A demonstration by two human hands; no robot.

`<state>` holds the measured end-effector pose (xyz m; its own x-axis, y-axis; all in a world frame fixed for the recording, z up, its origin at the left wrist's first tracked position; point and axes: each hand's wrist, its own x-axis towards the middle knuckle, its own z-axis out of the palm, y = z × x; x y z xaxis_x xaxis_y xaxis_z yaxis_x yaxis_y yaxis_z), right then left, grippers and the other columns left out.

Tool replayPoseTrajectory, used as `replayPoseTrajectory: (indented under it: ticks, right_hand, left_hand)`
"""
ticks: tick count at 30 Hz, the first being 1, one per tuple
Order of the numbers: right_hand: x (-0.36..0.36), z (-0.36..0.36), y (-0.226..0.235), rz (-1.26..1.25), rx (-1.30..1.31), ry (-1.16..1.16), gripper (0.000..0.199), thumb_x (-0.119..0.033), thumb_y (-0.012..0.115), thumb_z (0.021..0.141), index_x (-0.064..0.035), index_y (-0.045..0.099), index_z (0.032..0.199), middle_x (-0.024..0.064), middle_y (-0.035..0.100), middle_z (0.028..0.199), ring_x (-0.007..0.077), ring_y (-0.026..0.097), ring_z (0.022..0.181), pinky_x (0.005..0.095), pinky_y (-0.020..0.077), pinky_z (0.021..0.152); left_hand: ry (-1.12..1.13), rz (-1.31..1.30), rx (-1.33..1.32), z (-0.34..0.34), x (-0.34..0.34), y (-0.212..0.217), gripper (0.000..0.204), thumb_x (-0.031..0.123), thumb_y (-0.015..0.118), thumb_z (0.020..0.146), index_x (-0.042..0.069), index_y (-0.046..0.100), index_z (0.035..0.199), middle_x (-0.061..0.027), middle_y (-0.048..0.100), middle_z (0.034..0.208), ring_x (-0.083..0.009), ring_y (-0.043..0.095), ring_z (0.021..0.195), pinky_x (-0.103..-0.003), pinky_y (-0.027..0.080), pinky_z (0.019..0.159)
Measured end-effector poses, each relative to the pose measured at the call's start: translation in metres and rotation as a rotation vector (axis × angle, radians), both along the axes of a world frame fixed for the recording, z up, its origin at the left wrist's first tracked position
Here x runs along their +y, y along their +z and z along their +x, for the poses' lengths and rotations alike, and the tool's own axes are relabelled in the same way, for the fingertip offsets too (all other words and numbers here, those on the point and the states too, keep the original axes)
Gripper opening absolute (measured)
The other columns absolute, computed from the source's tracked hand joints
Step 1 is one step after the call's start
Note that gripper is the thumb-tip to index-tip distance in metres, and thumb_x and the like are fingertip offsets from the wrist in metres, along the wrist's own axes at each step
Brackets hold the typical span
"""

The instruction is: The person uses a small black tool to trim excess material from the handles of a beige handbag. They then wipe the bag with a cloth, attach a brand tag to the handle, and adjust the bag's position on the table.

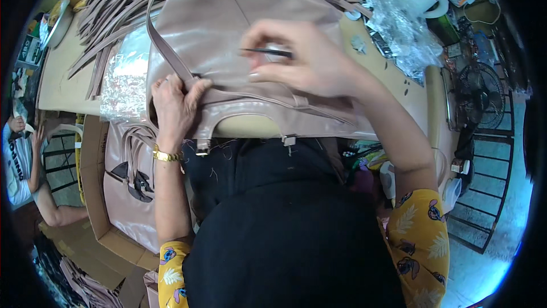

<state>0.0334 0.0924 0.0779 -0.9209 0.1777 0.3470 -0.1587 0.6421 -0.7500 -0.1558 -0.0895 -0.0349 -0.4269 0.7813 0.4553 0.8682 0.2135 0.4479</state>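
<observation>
The pinkish-brown bag (196,17) lies on the table (413,100) in front of the person, its near edge by their lap. The right hand (305,60) is over the bag and pinches a thin dark tool (268,52). That hand is blurry, so the kind of tool is hard to tell. The left hand (175,103) is on the bag's left side, at the foot of a long strap (165,50). Some of its fingertips are hard to see, so one cannot tell if it grips or just presses.

The right arm hides part of the bag's right side. At the far left, another person (21,165) is cut off by the round dark rim.

A strip of table shows right of the bag, with small dark bits on it. Long strips (111,17) crowd the far edge, and crumpled clear plastic (401,23) fills the far right. A cardboard box (91,194) sits close by the left arm.
</observation>
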Motion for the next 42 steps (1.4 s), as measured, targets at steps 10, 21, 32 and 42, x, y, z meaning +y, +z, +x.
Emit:
replayPoseTrajectory:
  ticks: [10,21,32,42]
  right_hand:
    - [-0.050,0.155,-0.057,0.522,-0.378,-0.350,0.029,-0.002,0.074,0.073,-0.0045,0.067,0.101,0.0066,0.070,0.101,0.0291,0.069,0.089,0.0381,0.0555,0.072]
    - [0.001,0.116,-0.058,-0.398,-0.193,-0.394,0.036,-0.012,0.064,0.093,0.0058,0.059,0.125,0.0105,0.071,0.088,0.0127,0.068,0.085,0.0300,0.0523,0.078]
    - [0.023,0.092,-0.060,-0.114,-0.419,-0.484,0.024,-0.018,0.073,0.087,0.0020,0.062,0.097,0.0111,0.070,0.081,0.0163,0.069,0.079,0.0328,0.0491,0.065]
    - [-0.029,0.118,-0.043,0.085,0.007,-0.633,0.027,-0.003,0.073,0.076,-0.0070,0.067,0.101,0.0118,0.066,0.101,0.0351,0.066,0.087,0.0439,0.0536,0.074]
  left_hand:
    - [0.071,0.408,0.031,0.011,0.036,0.041,0.045,0.012,0.079,0.082,0.000,0.057,0.120,-0.0142,0.063,0.105,-0.0272,0.056,0.101,-0.040,0.046,0.084]
    - [-0.452,0.063,0.114,0.161,0.019,0.003,0.035,0.025,0.078,0.076,0.011,0.072,0.107,-0.0051,0.065,0.108,-0.0244,0.061,0.098,-0.042,0.043,0.086]
    - [-0.479,0.237,0.042,0.150,-0.008,0.010,0.047,0.018,0.086,0.069,0.009,0.063,0.109,-0.0053,0.064,0.092,-0.0271,0.062,0.088,-0.041,0.046,0.080]
    - [-0.280,-0.082,-0.753,0.098,0.076,0.001,0.025,0.024,0.067,0.097,-0.001,0.068,0.093,0.0009,0.061,0.067,-0.0087,0.049,0.057,-0.025,0.040,0.054]
